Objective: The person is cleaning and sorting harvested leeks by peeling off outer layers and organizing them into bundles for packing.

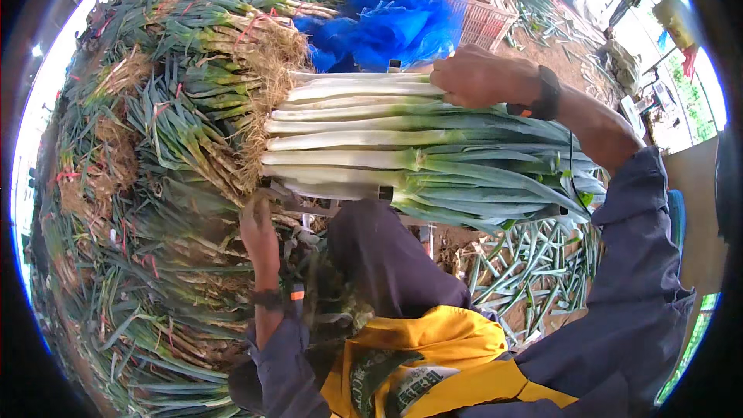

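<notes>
A row of large green onions (348, 139) with bare white stalks lies side by side before me, roots to the left and green leaves to the right. Curled over the farthest stalk, my right hand (482, 77) grips it where the white part ends. My left hand (257, 212) is blurred at the near left corner of the row, beside the hairy roots (251, 154); its fingertips are partly hidden. A dark thin band (571, 168) crosses the leaves on the right. Under the row, parts of a metal frame (336, 206) show.
Bundles of untrimmed green onions (191, 278), some with pink ties, are heaped along the left. Blue netting (400, 26) and a pale plastic crate (493, 17) stand beyond the row. Cut leaves (540, 267) litter the ground at right. My knee (389, 255) is close below the row.
</notes>
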